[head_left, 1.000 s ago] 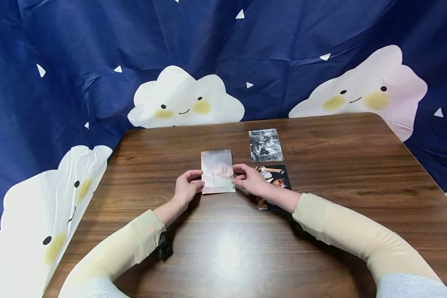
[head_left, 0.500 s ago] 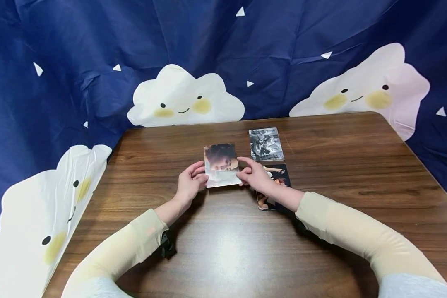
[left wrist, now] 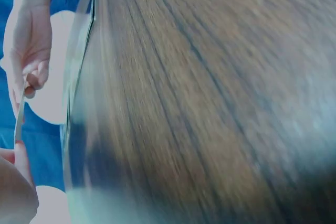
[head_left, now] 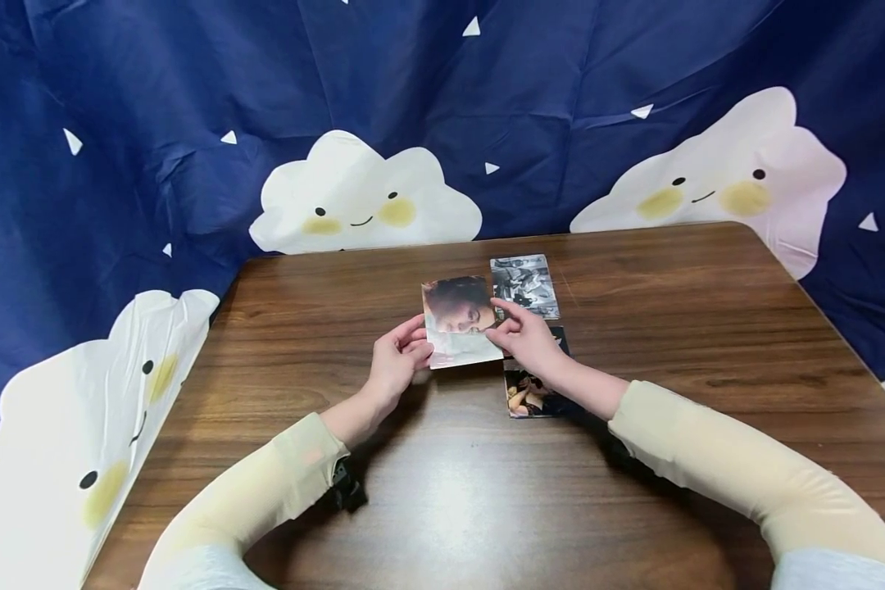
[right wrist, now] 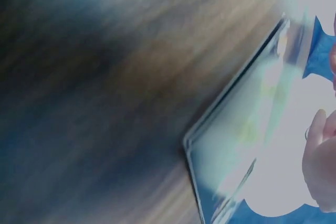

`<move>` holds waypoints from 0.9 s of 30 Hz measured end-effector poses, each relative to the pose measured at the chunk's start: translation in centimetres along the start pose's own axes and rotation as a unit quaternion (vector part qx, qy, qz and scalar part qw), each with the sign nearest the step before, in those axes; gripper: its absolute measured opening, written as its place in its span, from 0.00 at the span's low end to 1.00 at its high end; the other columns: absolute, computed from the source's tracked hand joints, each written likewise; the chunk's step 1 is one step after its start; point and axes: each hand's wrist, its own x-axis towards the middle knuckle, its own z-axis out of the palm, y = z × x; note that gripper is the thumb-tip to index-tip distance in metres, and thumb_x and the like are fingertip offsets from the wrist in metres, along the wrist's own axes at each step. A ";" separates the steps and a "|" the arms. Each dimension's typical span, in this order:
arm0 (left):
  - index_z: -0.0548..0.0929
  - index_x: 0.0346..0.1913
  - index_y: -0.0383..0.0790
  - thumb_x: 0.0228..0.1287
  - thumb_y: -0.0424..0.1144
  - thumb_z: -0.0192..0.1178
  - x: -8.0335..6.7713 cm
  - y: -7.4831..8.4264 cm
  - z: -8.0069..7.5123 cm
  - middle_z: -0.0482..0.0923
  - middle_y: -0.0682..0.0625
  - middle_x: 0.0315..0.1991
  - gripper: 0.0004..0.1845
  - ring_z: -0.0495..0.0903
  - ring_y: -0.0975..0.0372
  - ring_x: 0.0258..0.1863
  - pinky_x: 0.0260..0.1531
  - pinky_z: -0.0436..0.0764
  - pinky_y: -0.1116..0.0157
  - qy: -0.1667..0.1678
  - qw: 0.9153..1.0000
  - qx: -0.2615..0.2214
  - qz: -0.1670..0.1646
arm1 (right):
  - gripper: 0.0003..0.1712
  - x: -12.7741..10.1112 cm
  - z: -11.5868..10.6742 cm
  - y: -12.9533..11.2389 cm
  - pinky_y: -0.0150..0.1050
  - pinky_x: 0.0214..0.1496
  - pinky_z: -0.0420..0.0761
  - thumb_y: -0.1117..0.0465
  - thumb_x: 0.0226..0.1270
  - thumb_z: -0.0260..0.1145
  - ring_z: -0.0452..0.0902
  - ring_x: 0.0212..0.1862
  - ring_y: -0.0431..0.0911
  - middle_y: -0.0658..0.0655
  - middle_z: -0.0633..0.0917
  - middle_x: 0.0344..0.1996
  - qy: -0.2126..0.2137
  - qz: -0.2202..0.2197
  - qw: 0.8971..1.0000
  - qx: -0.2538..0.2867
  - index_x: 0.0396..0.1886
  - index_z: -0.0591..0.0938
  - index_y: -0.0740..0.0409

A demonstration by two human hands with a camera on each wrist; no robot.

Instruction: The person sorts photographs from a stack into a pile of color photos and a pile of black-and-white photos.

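A photo card [head_left: 460, 324] with a dark-haired face over a pale lower part is held up off the table, slightly tilted. My left hand [head_left: 397, 360] pinches its left edge between thumb and fingers. At the opposite edge, my right hand [head_left: 534, 340] pinches it the same way. The left wrist view shows the card [left wrist: 21, 114] nearly edge-on between both hands. A black-and-white card [head_left: 531, 283] lies just behind my right hand, partly covered by the held card. Under my right hand and wrist lies a dark card with figures [head_left: 524, 397], partly hidden.
The brown wooden table [head_left: 442, 475] has a glossy reflection near its front. A blue curtain [head_left: 531, 74] with smiling white clouds hangs behind and beside the table.
Both hands have lifted the photo card off the table and carried it rightward, closer to the two lying cards. Its face now shows with less glare.
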 end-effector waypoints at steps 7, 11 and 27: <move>0.70 0.66 0.29 0.59 0.16 0.58 0.0 0.2 1.5 0.80 0.37 0.46 0.30 0.80 0.67 0.31 0.24 0.81 0.71 -0.058 0.997 0.039 0.027 | 0.35 -0.9 -2.5 0.3 0.32 0.26 0.69 0.69 0.66 0.65 0.69 0.24 0.40 0.53 0.81 0.23 -0.006 -0.027 1.000 0.005 0.70 0.63 0.70; 0.67 0.68 0.30 0.59 0.17 0.59 0.3 0.2 2.5 0.79 0.32 0.47 0.32 0.78 0.71 0.27 0.23 0.82 0.69 -0.104 0.991 0.070 0.054 | 0.35 -1.5 -4.1 0.6 0.31 0.27 0.69 0.70 0.66 0.65 0.69 0.23 0.38 0.55 0.81 0.23 0.000 -0.033 0.999 0.005 0.70 0.63 0.71; 0.63 0.67 0.27 0.56 0.17 0.63 -1.4 -2.2 6.7 0.81 0.36 0.38 0.35 0.82 0.61 0.31 0.30 0.85 0.60 -0.207 0.970 0.121 0.052 | 0.42 -6.1 -8.6 3.4 0.35 0.27 0.79 0.72 0.63 0.66 0.77 0.23 0.41 0.58 0.82 0.22 -0.063 -0.020 0.998 -0.022 0.71 0.54 0.75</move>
